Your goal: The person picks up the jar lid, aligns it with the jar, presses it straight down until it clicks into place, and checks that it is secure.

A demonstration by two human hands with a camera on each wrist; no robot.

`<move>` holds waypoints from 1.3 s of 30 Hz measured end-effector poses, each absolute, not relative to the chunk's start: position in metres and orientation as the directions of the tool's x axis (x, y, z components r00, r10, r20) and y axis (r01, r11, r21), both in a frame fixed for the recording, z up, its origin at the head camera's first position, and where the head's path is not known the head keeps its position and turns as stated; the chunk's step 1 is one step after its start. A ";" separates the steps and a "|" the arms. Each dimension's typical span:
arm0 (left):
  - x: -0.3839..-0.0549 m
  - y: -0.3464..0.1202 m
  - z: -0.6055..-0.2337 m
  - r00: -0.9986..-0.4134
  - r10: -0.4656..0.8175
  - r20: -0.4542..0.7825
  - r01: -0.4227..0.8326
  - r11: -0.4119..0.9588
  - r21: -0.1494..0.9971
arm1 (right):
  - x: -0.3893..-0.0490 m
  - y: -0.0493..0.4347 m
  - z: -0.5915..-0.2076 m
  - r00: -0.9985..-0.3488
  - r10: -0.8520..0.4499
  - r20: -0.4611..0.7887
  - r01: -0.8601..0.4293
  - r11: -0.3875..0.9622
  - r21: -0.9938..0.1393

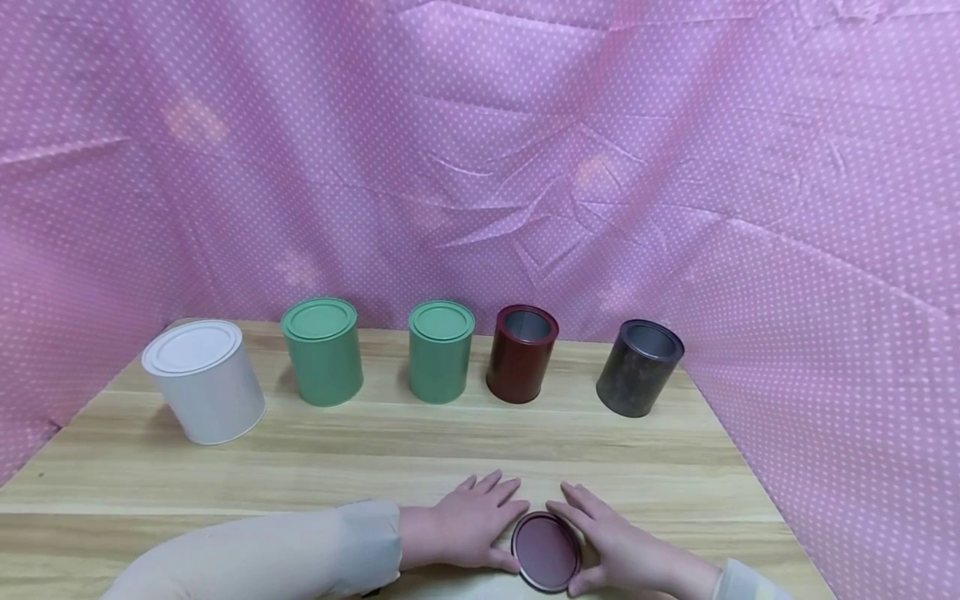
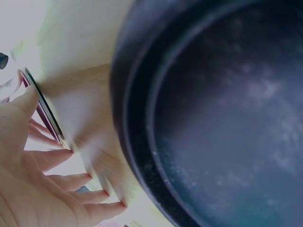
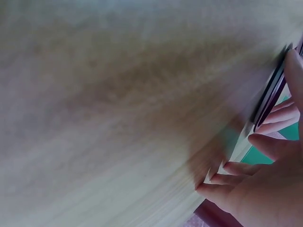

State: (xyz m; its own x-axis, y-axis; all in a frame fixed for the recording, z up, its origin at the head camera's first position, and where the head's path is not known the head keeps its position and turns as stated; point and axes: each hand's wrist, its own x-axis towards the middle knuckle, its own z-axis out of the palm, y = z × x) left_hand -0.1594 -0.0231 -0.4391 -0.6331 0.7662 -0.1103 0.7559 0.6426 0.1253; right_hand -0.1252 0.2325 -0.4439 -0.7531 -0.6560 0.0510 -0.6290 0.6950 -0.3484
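A dark red round lid (image 1: 546,552) lies near the table's front edge, between the two hands. My left hand (image 1: 474,527) is at its left side, fingers spread and the thumb against the rim. From the right, my right hand (image 1: 611,537) touches the rim with thumb and index finger, the other fingers stretched forward. In the left wrist view, the lid (image 2: 43,109) shows edge-on beside the left thumb, and a large dark round piece with a raised rim (image 2: 227,113) fills the right side. The right wrist view shows the red lid's edge (image 3: 272,92) under the thumb.
Along the back of the wooden table (image 1: 420,442) stand a white can (image 1: 213,396), two green cans (image 1: 327,367) with lids on, a lidless dark red can (image 1: 517,367) and a lidless dark grey can (image 1: 632,379). Pink dotted cloth (image 1: 480,167) hangs behind and at the sides.
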 end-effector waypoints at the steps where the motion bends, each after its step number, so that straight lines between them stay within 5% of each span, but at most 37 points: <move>1: -0.159 -0.022 -0.440 -0.633 0.767 -0.107 0.757 0.642 0.121 | -0.125 0.233 -0.445 -0.752 -0.657 0.053 -0.631 0.694 -0.347; 39: -0.170 -0.026 -0.439 -0.617 0.779 -0.112 0.772 0.627 0.109 | -0.130 0.225 -0.443 -0.773 -0.632 0.056 -0.613 0.720 -0.324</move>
